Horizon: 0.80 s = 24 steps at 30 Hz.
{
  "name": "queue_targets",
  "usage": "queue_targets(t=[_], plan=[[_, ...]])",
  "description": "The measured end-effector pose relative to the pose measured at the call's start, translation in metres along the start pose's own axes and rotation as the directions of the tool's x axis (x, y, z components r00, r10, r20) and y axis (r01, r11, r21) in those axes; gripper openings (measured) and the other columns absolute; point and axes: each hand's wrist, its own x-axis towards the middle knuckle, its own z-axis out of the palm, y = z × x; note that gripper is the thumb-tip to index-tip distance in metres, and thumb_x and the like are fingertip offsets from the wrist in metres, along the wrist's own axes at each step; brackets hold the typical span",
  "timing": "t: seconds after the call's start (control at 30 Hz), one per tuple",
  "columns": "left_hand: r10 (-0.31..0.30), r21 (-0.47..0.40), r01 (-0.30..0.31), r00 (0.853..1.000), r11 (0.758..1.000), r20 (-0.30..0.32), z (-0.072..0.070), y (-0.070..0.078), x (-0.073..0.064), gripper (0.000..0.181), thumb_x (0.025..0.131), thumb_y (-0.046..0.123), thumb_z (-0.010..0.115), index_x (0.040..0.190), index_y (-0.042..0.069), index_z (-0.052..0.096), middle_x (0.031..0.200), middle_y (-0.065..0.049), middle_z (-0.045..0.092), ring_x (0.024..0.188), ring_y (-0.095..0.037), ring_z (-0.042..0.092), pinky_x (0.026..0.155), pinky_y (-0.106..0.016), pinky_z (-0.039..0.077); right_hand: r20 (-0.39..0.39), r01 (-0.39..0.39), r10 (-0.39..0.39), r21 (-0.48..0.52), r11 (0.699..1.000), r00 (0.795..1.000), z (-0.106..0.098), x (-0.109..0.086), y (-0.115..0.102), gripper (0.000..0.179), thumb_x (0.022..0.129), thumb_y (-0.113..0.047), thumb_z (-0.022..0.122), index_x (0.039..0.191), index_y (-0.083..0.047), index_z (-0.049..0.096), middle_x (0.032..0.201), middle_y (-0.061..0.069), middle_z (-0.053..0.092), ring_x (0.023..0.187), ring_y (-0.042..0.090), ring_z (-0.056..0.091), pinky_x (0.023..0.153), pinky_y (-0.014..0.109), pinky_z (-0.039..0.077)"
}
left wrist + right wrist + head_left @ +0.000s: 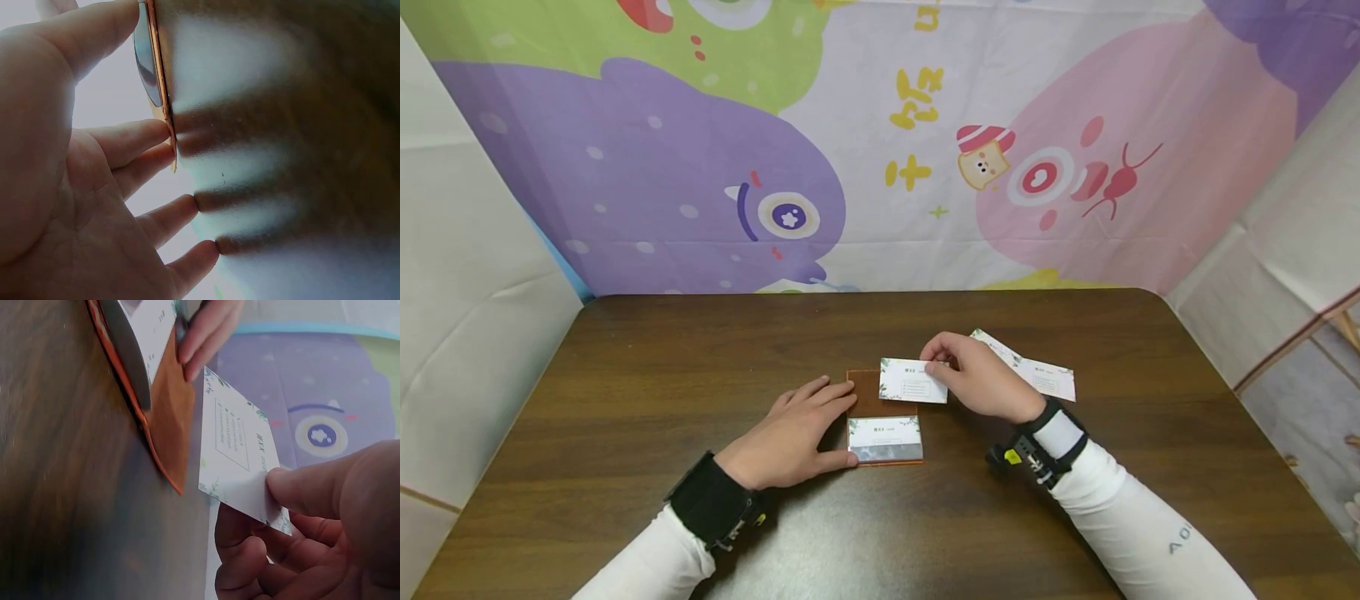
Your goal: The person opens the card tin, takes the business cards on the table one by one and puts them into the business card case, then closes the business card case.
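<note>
My right hand (981,377) pinches a white business card (904,381) by its right end, thumb on top. The card has green leaf prints at its corners and overlaps the upper part of a brown card holder (863,402) in the head view. In the right wrist view the card (234,440) is tilted, apart from the holder (170,412). Another card (883,430) sits in the holder's lower pocket, its bottom edge behind a greyish strip. Along the holder's left edge my left hand (793,433) rests with spread fingers, thumb at the lower corner.
Further white cards (1051,379) lie overlapping on the brown wooden table (700,358), behind my right hand. A cartoon-printed cloth (910,242) hangs along the table's far edge. White sheets (482,275) stand on both sides.
</note>
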Motion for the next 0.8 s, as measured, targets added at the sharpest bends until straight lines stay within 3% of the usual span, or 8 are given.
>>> queue_targets(t=[0.8], plan=[[-0.002,-0.007,0.002,1.0,1.0,-0.002,0.0,-0.001,0.0,0.08,0.098,0.051,0.075,0.158,0.004,0.05,0.167,-0.013,0.04,0.157,-0.044,0.026,0.116,-0.071,0.03,0.09,0.033,-0.036,0.026,0.999,0.995,0.03,0.005,-0.019,0.006,0.107,-0.012,0.063,0.109,-0.012,0.069,0.093,-0.003,0.065,0.082,0.015,0.058,0.075,0.033,0.049]])
